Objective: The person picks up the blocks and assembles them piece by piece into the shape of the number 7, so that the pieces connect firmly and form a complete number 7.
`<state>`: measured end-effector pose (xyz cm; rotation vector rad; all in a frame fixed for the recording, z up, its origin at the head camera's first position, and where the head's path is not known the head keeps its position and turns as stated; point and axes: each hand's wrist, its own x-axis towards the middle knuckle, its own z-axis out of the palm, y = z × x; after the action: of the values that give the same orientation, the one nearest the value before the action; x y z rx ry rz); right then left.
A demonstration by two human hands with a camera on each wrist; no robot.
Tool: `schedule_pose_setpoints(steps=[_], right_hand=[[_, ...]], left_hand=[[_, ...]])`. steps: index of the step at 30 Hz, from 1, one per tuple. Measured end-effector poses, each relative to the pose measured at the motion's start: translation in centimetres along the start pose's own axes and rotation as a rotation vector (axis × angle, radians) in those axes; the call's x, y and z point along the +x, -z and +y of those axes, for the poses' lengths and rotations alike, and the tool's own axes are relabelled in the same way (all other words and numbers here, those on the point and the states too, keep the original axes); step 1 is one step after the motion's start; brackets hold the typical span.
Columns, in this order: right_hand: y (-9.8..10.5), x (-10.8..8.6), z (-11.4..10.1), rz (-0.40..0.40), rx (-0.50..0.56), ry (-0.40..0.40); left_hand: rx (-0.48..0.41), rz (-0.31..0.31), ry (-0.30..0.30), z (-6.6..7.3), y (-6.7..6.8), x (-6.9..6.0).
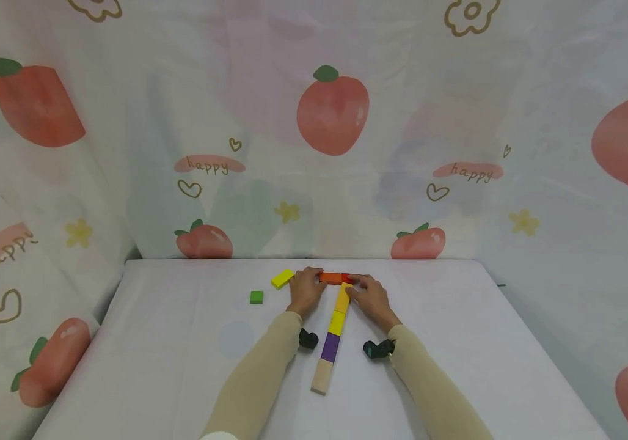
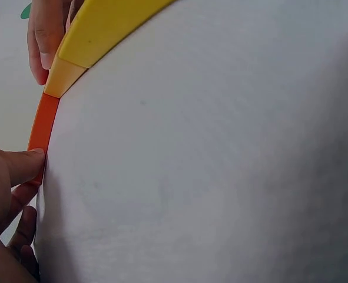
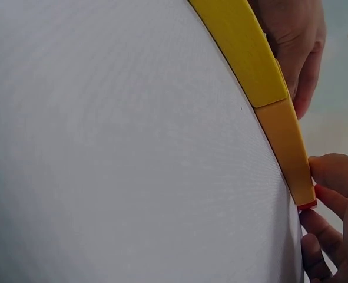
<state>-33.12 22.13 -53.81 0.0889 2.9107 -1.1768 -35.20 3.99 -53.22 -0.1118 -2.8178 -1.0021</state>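
An orange block and a red block lie end to end near the table's far edge. My left hand holds the orange block's left end, its thumb along one side. From the right, my right hand grips at the red block with curled fingers, its thumb against the amber block. That amber block meets the red end and starts a slanting row toward me: yellow block, purple block, plain wooden block. The red block's far side is partly hidden by fingers.
Left of my left hand lie a loose yellow block and a small green block. A white cloth covers the table. A fruit-printed curtain hangs behind and at the sides.
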Motion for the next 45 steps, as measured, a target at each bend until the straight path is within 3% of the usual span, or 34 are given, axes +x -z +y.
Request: schedule_pose_setpoints(steps=[8,22,33,45], right_hand=[[-0.1,0.0,0.0,-0.003,0.02,-0.003],[0.0,0.2,0.1,-0.006,0.007,0.011],[0.0,0.0,0.2,-0.012,0.004,0.019],[0.3,0.0,0.0,-0.027,0.021,0.014]], left_hand=[[-0.032,-0.007,0.009,0.0,0.2,-0.4],[-0.242,-0.095,0.078,-0.4,1.3,-0.4],[-0.238,-0.163,0.078,-0.4,2.3,-1.5],[-0.191,-0.146,0.009,-0.5,3.8,-2.3]])
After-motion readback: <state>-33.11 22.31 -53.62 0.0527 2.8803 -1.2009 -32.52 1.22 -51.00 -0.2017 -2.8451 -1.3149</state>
